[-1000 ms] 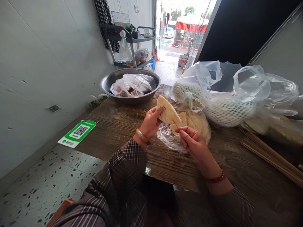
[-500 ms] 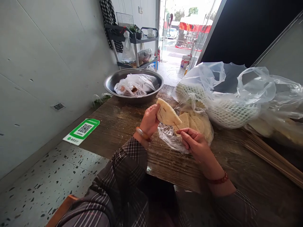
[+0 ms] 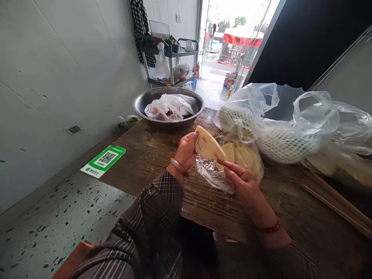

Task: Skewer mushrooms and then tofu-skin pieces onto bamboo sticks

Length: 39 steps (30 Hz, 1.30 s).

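My left hand [image 3: 187, 150] is closed on the left edge of a pale folded flatbread [image 3: 207, 143], held up above the table. A thin wooden skewer [image 3: 221, 159] runs into the flatbread's lower right end, and a short brown stretch of it shows in the bread's surface. The fingers of my right hand [image 3: 240, 178] pinch the skewer's outer end, close to the bread. Just behind and below, more flatbread pieces [image 3: 244, 157] lie in an open clear plastic bag [image 3: 213, 176] on the wooden table.
A steel basin [image 3: 139, 106] holding a plastic-wrapped bundle stands at the back left. Plastic bags with foam-netted contents [image 3: 290, 145] fill the back right. A bundle of wooden skewers [image 3: 331, 197] lies at right. A green QR card [image 3: 104, 161] rests at the left edge.
The visible skewer between my right fingers and the flatbread is shorter, with the right hand closer to the bread. The whole view has shifted slightly.
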Each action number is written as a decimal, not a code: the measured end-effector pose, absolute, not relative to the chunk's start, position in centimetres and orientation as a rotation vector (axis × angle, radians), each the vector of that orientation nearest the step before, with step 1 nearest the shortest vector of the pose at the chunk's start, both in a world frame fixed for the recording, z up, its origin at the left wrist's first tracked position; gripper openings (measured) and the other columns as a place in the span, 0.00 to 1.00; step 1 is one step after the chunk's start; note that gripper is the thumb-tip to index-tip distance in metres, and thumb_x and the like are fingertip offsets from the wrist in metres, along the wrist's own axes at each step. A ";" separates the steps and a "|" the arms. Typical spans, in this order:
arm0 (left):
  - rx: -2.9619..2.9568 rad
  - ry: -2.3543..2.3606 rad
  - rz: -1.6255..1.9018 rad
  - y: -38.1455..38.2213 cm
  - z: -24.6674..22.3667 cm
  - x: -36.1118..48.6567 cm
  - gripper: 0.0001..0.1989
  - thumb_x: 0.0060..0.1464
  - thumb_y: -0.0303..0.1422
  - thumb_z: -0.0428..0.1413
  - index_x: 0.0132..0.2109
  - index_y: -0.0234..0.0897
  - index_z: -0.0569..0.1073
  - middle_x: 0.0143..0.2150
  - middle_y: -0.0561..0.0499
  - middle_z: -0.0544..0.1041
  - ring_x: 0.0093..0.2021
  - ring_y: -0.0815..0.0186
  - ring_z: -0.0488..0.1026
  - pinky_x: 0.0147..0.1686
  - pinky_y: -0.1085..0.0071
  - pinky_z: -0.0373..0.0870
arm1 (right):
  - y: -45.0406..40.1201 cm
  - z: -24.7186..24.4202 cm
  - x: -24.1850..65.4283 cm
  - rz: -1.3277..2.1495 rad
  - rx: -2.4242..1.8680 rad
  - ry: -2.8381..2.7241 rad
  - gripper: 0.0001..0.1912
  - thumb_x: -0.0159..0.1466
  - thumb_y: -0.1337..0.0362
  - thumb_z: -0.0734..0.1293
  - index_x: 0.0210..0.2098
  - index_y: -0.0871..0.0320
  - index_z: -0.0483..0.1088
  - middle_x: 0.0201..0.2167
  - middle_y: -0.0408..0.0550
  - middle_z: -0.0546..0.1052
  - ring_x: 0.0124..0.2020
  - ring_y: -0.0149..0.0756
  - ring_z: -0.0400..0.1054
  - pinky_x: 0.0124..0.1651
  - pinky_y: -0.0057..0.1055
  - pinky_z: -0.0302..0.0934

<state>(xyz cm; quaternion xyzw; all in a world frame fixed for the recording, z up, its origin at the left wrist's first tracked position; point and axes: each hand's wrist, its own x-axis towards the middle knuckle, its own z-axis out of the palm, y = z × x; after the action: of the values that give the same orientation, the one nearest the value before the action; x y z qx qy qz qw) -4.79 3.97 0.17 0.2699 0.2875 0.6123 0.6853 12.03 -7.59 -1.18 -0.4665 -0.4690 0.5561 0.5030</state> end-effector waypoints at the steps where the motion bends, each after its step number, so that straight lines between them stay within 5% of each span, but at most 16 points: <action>1: 0.605 0.641 1.367 3.9 0.2 -4.8 0.14 0.46 0.35 0.68 0.29 0.33 0.72 0.24 0.55 0.74 0.26 0.71 0.70 0.29 0.74 0.66 | -7.6 -1.1 12.0 1.356 -1.126 -1.132 0.29 0.62 0.54 0.71 0.57 0.66 0.74 0.17 0.33 0.54 0.19 0.24 0.45 0.20 0.25 0.38; 13: 0.711 0.640 1.389 3.8 0.1 -4.9 0.22 0.37 0.42 0.73 0.32 0.32 0.74 0.26 0.54 0.75 0.26 0.72 0.70 0.29 0.74 0.66 | -7.7 -1.2 12.1 1.372 -1.138 -1.188 0.29 0.63 0.54 0.68 0.59 0.65 0.72 0.18 0.33 0.52 0.19 0.25 0.44 0.21 0.26 0.39; 24: 0.677 0.631 1.364 4.0 -0.1 -5.0 0.19 0.39 0.39 0.72 0.31 0.32 0.74 0.26 0.53 0.76 0.26 0.72 0.70 0.30 0.74 0.66 | -8.1 -0.4 12.8 1.466 -1.115 -1.269 0.31 0.66 0.59 0.64 0.67 0.62 0.64 0.16 0.33 0.54 0.19 0.25 0.45 0.23 0.27 0.40; 39: 0.555 0.627 1.274 3.9 0.7 -5.4 0.08 0.51 0.30 0.62 0.27 0.34 0.73 0.25 0.54 0.73 0.27 0.71 0.68 0.31 0.74 0.65 | -7.7 -0.5 13.4 1.429 -1.132 -1.195 0.30 0.64 0.56 0.68 0.62 0.64 0.70 0.17 0.33 0.51 0.19 0.25 0.41 0.23 0.27 0.37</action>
<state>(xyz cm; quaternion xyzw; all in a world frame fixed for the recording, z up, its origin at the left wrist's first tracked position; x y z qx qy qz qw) -5.37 3.90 0.72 0.2516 0.2841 0.5770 0.7232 13.38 -7.68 -0.49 -0.4604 -0.4861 0.5813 0.4623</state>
